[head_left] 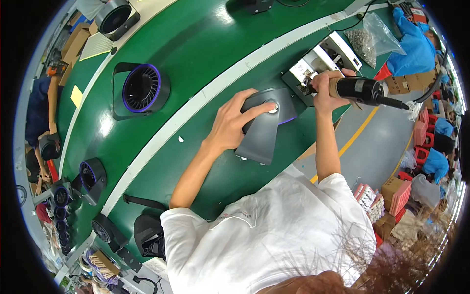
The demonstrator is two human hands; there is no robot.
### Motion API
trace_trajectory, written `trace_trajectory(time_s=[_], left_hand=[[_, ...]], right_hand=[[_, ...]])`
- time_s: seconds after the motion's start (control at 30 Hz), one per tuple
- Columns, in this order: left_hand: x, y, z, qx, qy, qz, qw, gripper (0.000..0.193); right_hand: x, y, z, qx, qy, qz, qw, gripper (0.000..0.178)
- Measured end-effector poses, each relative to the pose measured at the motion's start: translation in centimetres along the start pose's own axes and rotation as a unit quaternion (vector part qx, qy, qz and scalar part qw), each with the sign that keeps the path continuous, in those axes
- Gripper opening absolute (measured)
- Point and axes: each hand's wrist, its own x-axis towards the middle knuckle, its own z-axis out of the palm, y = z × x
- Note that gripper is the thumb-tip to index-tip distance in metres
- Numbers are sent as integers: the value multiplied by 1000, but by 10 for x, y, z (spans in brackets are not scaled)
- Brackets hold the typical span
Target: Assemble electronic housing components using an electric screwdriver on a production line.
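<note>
My left hand (229,120) is closed round a dark grey fan housing (259,139) with a purple ring edge, which rests on the green bench. Its index finger or thumb lies by a round pale hole on the bracket's side. My right hand (324,93) grips a black electric screwdriver (360,90) with a cable from its rear end. The driver's tip end is at the opening of a white and black box-shaped screw feeder (320,59), to the right of the fan; the tip itself is hidden.
Another purple-ringed fan (142,88) stands on the green belt beyond a white rail (196,103). More fans (93,176) sit at left. A clear bag of small screws (362,44) lies behind the feeder. A black bag-like object (149,235) is at lower left. Other people work on both sides.
</note>
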Motion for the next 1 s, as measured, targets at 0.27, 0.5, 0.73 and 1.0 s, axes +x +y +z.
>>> trace_trajectory(time_s=[0.27,0.5,0.73,1.0], left_hand=[[-3,-1,4,-28,57,28,998,63],[-2,4,1,-39,56,3,998,60],[-3,2,1,-30,47,12,998,64],[-3,0,3,-29,55,21,998,67]], right_hand=[[19,-34,17,17,-83,95,992,57],[40,-110,59,195,-135,77,968,59],[18,-111,79,141,-191,69,969,58],[7,-99,74,132,-241,43,961,56]])
